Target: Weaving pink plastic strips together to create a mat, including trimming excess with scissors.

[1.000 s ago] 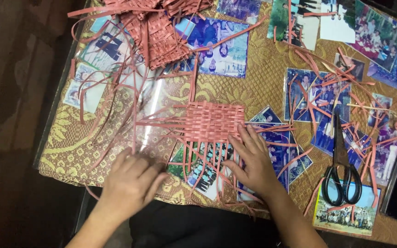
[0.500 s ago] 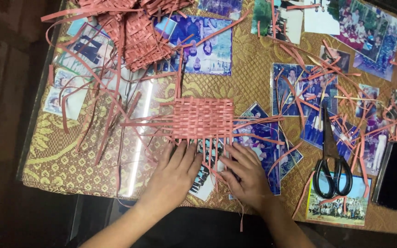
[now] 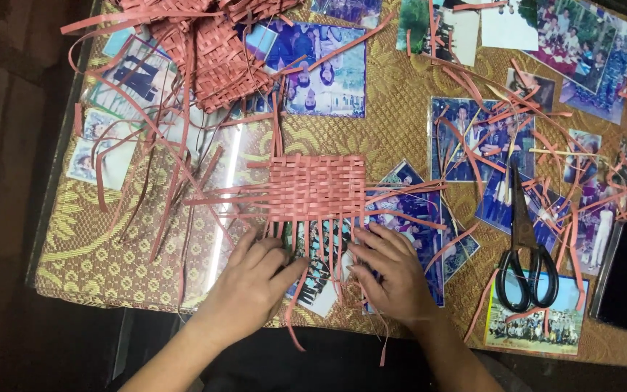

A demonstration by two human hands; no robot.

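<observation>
A small woven mat of pink paper strips (image 3: pixel 317 187) lies flat in the middle of the glass-topped table, with loose strip ends sticking out on all sides. My left hand (image 3: pixel 252 279) rests palm down just below its near left corner, fingers spread over the hanging strips. My right hand (image 3: pixel 393 272) lies palm down below the near right corner, fingertips on the strip ends. Neither hand clasps anything.
A heap of woven pink strip pieces (image 3: pixel 197 43) sits at the far left. Black-handled scissors (image 3: pixel 525 250) lie to the right, with a dark phone (image 3: pixel 624 274) beyond them. Photographs (image 3: pixel 328 69) lie under the glass on gold patterned cloth (image 3: pixel 96 254). Loose strips are scattered about.
My left hand has moved right, up to the mat's near edge. My right hand has shifted a little. The view has drifted, so the mat sits nearer the frame's middle.
</observation>
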